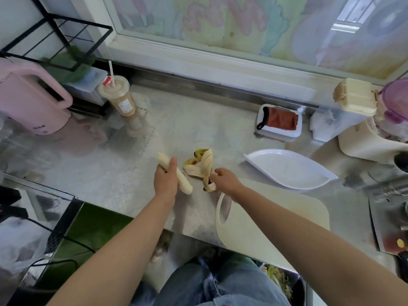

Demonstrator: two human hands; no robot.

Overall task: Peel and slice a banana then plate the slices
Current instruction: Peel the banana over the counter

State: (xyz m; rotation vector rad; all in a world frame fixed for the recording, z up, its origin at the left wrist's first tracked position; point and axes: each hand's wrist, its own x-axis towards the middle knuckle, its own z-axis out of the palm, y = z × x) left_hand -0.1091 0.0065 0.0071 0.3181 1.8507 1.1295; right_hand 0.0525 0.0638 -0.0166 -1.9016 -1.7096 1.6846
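Left grip (165, 181) wraps the peeled banana (185, 186), right grip (225, 181) pinches the peel (203, 165); best drop that aside, then lay the fruit flat on the board (271, 215).

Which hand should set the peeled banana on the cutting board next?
Left, probably: the left hand grips the peeled banana beside the cutting board, while the right hand is occupied holding the peel.

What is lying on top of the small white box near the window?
A folded red-brown cloth with a black loop lies on the white box. Whatever is inside the box is covered and cannot be seen.
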